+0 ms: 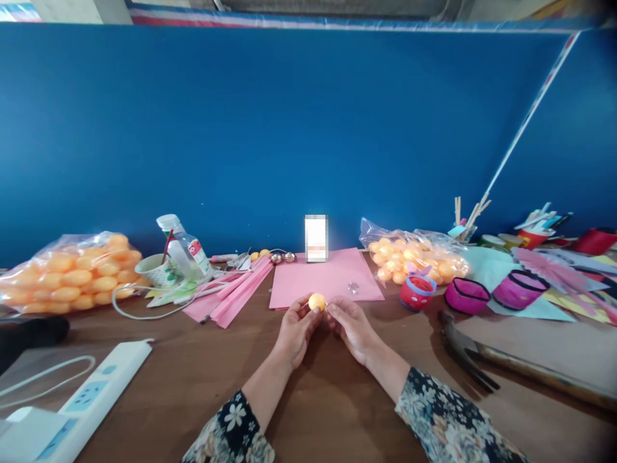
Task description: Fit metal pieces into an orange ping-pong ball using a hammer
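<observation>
My left hand (295, 329) is closed around an orange ping-pong ball (317, 301), gripped between thumb and fingers. Close beside it on the right, my right hand (354, 329) is pinched, its fingertips near the ball's side. Whatever lies in that pinch is too small to name. Both hands are just above the brown table (318, 411), at the front edge of a pink paper sheet (308, 280). On the sheet lies a small shiny clear item (353, 287). A phone-like upright rectangle with a bright, blurred screen (316, 238) stands at the sheet's back.
Bags of orange balls lie left (72, 273) and right (414, 257). Pink strips (243, 292), a bottle (186, 247) and a cup (157, 270) are left. A power strip (99, 392) is front left. Right are a hammer (520, 363), a red cup (417, 292) and purple pouches (466, 296).
</observation>
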`<state>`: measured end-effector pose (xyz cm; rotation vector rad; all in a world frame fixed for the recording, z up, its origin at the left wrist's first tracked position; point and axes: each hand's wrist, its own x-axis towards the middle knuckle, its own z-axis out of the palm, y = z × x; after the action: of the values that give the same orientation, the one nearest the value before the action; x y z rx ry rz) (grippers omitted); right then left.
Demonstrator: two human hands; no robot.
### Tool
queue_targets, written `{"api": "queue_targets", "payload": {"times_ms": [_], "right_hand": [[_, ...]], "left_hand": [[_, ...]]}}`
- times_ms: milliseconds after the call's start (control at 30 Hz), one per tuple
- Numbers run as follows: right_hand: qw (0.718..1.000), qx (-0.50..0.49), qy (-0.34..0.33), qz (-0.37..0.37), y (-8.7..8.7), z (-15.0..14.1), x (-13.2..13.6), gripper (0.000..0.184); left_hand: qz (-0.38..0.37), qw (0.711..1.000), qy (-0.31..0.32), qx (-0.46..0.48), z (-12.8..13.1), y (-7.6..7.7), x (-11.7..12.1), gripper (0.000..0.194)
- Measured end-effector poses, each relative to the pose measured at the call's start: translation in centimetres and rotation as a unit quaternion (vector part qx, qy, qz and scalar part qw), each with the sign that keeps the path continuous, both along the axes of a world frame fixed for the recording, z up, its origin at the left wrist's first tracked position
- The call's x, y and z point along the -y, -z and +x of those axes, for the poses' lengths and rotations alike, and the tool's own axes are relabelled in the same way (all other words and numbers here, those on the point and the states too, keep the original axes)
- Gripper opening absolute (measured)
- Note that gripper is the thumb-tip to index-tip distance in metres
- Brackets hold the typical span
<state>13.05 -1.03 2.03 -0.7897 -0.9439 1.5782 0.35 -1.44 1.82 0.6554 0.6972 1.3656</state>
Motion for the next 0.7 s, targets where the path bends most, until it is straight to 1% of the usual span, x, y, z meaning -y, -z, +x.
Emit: {"api": "queue_targets", "payload": {"times_ms": [167, 300, 400, 533, 700], "right_hand": [[1.0, -0.006, 0.001, -0.007, 0.05, -0.01, -0.02, 0.019], [1.0, -0.011, -0.002, -0.003, -0.01, 0.01, 0.01, 0.016], [1.0, -0.019, -0.003, 0.0, 0.02, 0.05, -0.03, 0.015], [0.999, -0.043, -0.003, -0.01, 0.09, 0.18, -0.15, 0.016], [0.998, -0.05, -0.002, -0.026, 0.02, 0.31, -0.22, 0.018]], "left_hand": [[0.005, 1.0, 0.001, -0.004, -0.13, 0.23, 0.0, 0.045], [0.007, 1.0, 0.008, 0.005, -0.07, 0.05, 0.02, 0.043], [0.0, 1.0, 0.007, 0.022, -0.04, -0.19, -0.01, 0.035], [-0.042, 0.997, 0.021, 0.069, -0.28, -0.3, -0.18, 0.019], [-0.069, 0.991, 0.026, 0.11, -0.57, -0.19, -0.43, 0.012]]}}
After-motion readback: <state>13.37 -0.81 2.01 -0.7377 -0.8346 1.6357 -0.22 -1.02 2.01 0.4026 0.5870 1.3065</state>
